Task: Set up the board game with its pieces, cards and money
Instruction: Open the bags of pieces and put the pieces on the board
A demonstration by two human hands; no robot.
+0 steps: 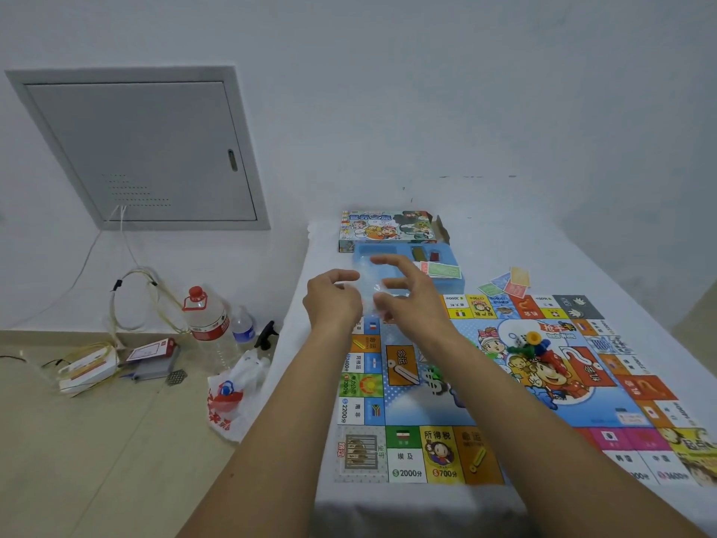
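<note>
Fingers of both hands curl around a clear plastic bag (pixel 370 300), held up between the left hand (pixel 333 300) and the right hand (pixel 411 300) above the far left corner of the game board (pixel 419 398). What the bag contains cannot be made out (the plastic is see-through and blurred). Spread flat on a surface covered in white cloth (pixel 582 273), the board carries a small heap of coloured playing pieces (pixel 529 345) near its middle. Beyond the hands lies a blue plastic tray (pixel 450 283) with red and green cards in it, and behind that the printed game box (pixel 386 227) stands against the wall. A loose fan of coloured paper money (pixel 508 283) lies just past the board's far edge. On the floor to the left stand a large water bottle (pixel 205 324) with a red cap, a smaller bottle (pixel 243 328) beside it and a white plastic bag (pixel 232 394).
</note>
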